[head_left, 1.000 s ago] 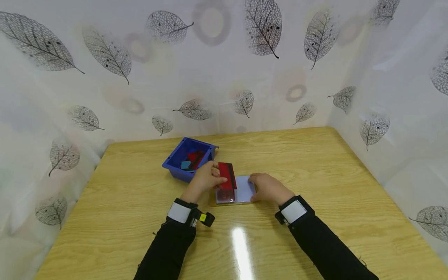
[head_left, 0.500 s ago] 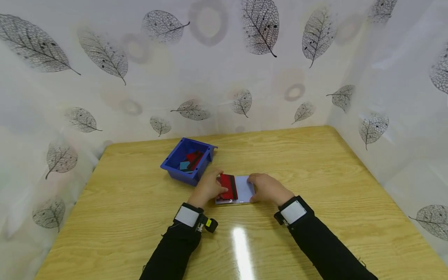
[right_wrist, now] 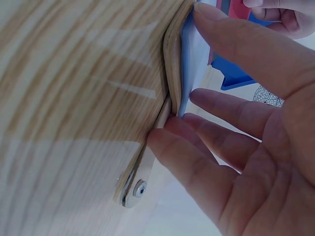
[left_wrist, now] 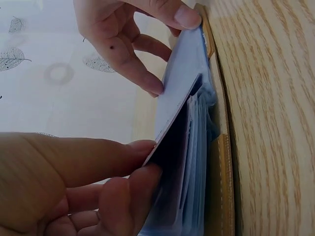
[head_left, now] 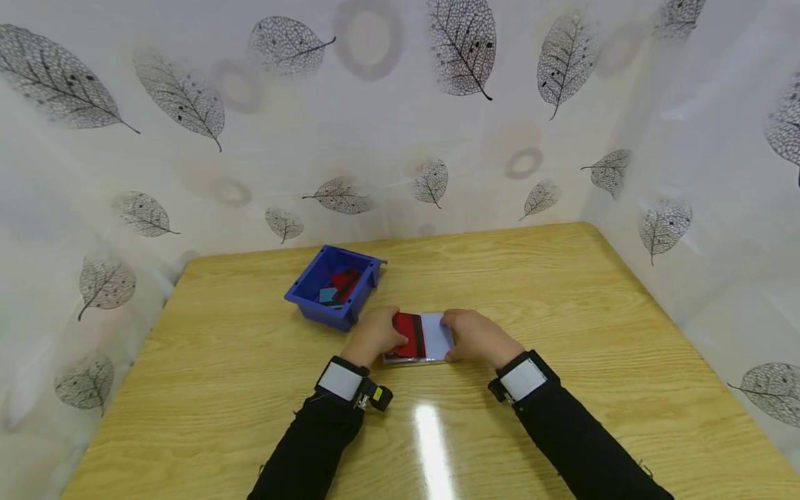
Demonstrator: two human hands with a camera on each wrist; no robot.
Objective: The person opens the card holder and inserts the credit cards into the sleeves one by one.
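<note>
An opened card holder (head_left: 437, 336) with clear sleeves lies on the table between the hands. My left hand (head_left: 373, 336) pinches a red card (head_left: 410, 336) with a dark stripe between thumb and fingers. In the left wrist view this card (left_wrist: 173, 118) leans at a slant over the stacked sleeves (left_wrist: 196, 152). My right hand (head_left: 484, 339) grips the right half of the holder, thumb at the near edge and fingers at the far edge. The right wrist view shows the tan cover (right_wrist: 172, 64) and its strap with a metal snap (right_wrist: 140, 188).
A blue plastic bin (head_left: 320, 314) stands behind and left of the holder. Red cards (head_left: 345, 280) and a light blue card (head_left: 327, 296) lie inside it. A leaf-patterned curtain (head_left: 375, 139) borders the wooden table (head_left: 562, 278) at the back and sides.
My left hand has lowered the red card from above the holder onto its left half, shifting slightly right and toward me. My right hand has stayed on the holder.
</note>
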